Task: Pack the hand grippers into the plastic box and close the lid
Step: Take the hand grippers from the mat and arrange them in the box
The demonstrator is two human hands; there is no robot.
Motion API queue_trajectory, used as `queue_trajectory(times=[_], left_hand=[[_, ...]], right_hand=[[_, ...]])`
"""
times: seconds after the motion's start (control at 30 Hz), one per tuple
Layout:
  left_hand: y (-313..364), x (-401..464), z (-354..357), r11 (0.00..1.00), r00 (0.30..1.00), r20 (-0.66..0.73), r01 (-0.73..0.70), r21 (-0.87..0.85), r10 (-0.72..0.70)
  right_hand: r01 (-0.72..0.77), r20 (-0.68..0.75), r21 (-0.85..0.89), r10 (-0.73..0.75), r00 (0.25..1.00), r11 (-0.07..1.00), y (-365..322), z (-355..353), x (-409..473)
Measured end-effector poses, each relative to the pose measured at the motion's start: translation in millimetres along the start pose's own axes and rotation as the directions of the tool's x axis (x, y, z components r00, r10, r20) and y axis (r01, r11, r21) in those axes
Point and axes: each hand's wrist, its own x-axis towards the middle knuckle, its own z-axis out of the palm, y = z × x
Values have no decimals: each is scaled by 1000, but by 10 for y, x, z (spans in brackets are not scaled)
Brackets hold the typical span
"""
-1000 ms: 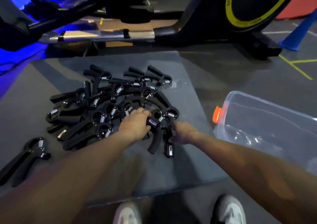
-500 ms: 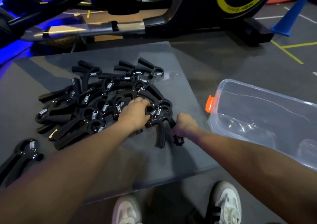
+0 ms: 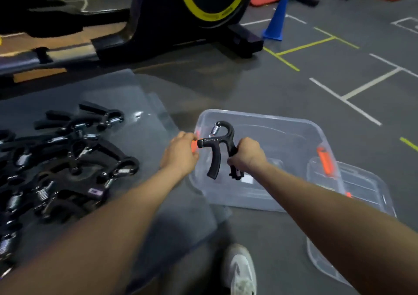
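Observation:
One black hand gripper (image 3: pixel 220 139) with a steel spring hangs over the open clear plastic box (image 3: pixel 282 120) on the floor. My right hand (image 3: pixel 247 155) is closed around its right handle. At the knob end on its left side, my left hand (image 3: pixel 181 153) pinches it. The other handle points down, free. A pile of several black hand grippers (image 3: pixel 67 159) lies to the left on a grey mat (image 3: pixel 140 141). The box looks empty inside, and its orange latch is partly hidden behind my left hand.
A clear lid (image 3: pixel 366 181) with an orange latch (image 3: pixel 325 161) lies to the right of the box, partly under my right arm. A black exercise machine (image 3: pixel 192 23) stands behind the mat. A blue cone (image 3: pixel 277 18) is farther back. My white shoe (image 3: pixel 239 269) is below.
Both hands lifted one hand gripper off the pile and carried it right, over the box. The view swung right with them.

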Motion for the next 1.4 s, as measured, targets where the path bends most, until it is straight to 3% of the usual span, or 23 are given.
queue_trajectory(times=[0.3, 0.5, 0.67, 1.07, 1.2, 1.3, 1.4], left_hand=[[89, 718, 512, 982, 999, -33, -36, 186, 43], [-70, 877, 656, 985, 974, -204, -72, 154, 103], [-89, 862, 697, 987, 963, -249, -65, 145, 100], [-104, 860, 723, 989, 957, -269, -80, 126, 112], [-111, 847, 705, 993, 958, -263, -104, 60, 116], [-130, 821, 604, 993, 978, -171, -115, 13, 116], [-213, 697, 365, 997, 992, -102, -79, 6, 79]], right_hand=[[-162, 98, 8, 160, 982, 987, 520, 354, 903], [-193, 170, -30, 195, 966, 981, 574, 764, 1318], [-213, 213, -15, 211, 954, 977, 522, 985, 1434], [-43, 308, -224, 113, 945, 974, 599, 1101, 1467], [-68, 299, 24, 58, 953, 997, 477, 1019, 1402], [-45, 210, 255, -10, 978, 966, 218, 807, 1245], [70, 105, 278, -103, 989, 958, -111, 531, 1094]])
